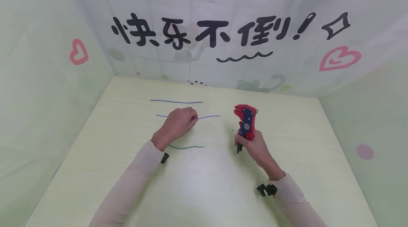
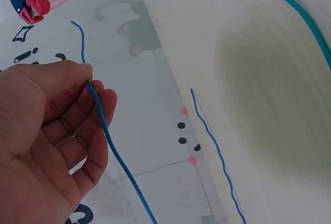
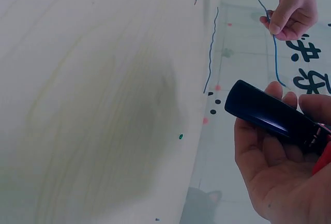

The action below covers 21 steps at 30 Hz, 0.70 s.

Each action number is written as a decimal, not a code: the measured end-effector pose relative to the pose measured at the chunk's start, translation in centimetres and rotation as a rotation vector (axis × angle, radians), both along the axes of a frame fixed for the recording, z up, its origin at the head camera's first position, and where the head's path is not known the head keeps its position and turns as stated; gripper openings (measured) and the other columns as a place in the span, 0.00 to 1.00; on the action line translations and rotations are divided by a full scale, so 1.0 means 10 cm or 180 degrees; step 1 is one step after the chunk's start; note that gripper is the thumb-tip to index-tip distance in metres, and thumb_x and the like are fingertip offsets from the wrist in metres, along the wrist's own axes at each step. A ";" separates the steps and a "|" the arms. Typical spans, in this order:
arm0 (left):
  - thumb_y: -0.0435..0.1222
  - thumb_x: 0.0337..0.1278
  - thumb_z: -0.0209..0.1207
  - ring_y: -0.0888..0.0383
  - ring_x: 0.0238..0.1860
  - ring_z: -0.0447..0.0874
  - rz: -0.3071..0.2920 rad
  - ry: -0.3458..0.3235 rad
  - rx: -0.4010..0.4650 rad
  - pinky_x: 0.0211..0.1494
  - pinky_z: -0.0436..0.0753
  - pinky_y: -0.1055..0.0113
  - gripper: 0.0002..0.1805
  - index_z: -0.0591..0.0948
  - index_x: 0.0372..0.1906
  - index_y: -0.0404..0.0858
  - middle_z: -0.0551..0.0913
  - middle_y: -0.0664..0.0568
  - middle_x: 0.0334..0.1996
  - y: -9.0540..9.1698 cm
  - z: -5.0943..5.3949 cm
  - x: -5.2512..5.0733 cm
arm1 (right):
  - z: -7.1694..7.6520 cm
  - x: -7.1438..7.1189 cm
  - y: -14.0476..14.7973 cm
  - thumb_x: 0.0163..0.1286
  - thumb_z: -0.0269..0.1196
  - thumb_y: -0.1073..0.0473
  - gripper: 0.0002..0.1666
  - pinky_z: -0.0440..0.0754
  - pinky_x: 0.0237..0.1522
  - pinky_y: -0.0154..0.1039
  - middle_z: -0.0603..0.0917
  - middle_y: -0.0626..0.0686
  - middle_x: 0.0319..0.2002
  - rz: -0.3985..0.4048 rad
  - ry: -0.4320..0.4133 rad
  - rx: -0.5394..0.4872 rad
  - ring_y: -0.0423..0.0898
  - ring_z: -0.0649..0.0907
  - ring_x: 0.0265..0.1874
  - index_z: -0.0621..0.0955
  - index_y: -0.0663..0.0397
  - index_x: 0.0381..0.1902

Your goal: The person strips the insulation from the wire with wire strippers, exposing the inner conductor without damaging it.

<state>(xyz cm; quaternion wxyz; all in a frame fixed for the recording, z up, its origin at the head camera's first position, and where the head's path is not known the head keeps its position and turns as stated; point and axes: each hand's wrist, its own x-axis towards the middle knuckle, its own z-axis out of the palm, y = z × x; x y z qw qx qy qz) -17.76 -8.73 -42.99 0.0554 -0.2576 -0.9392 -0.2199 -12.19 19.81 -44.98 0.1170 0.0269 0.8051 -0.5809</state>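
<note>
The left grip (image 1: 181,122) pinches a blue wire (image 1: 209,117), ends apparently left free beyond it; the right grip (image 1: 256,146) clasps pliers (image 1: 248,118).

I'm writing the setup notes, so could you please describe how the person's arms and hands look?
Long, pale pinkish sleeves reach to the wrists, with a small black device at each wrist. The left hand and right hand are gloveless.

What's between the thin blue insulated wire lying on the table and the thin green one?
In the head view, the left hand, pinching another thin blue wire, appears between the lying blue wire and the green wire.
</note>
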 end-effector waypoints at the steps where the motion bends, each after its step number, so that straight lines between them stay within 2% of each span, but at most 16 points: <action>1: 0.30 0.62 0.59 0.61 0.26 0.74 0.0007 0.0003 -0.0029 0.33 0.76 0.71 0.06 0.85 0.32 0.39 0.82 0.54 0.28 0.00 -0.01 -0.01 | 0.00 0.00 0.01 0.71 0.60 0.62 0.08 0.77 0.47 0.43 0.85 0.56 0.28 -0.0008 0.0002 -0.0005 0.51 0.83 0.34 0.76 0.62 0.43; 9: 0.30 0.64 0.57 0.59 0.28 0.75 0.0094 -0.0045 -0.0238 0.40 0.77 0.64 0.07 0.84 0.32 0.40 0.82 0.54 0.29 -0.05 -0.07 -0.08 | 0.03 0.00 0.06 0.72 0.59 0.62 0.12 0.79 0.50 0.40 0.86 0.54 0.32 -0.0058 -0.0010 -0.0048 0.46 0.86 0.35 0.75 0.65 0.49; 16: 0.33 0.66 0.59 0.55 0.34 0.79 0.0176 0.0075 -0.0600 0.39 0.74 0.62 0.05 0.85 0.37 0.39 0.85 0.51 0.34 -0.09 -0.17 -0.12 | 0.07 0.01 0.07 0.72 0.59 0.62 0.15 0.79 0.51 0.40 0.86 0.56 0.34 -0.0061 -0.0020 -0.0119 0.47 0.87 0.36 0.74 0.68 0.50; 21: 0.34 0.67 0.59 0.53 0.36 0.79 0.0267 -0.0005 -0.0753 0.41 0.74 0.60 0.06 0.85 0.38 0.38 0.85 0.50 0.36 -0.11 -0.25 -0.14 | 0.06 0.01 0.09 0.72 0.59 0.62 0.16 0.80 0.49 0.39 0.86 0.55 0.33 -0.0024 -0.0017 -0.0109 0.47 0.87 0.35 0.73 0.69 0.51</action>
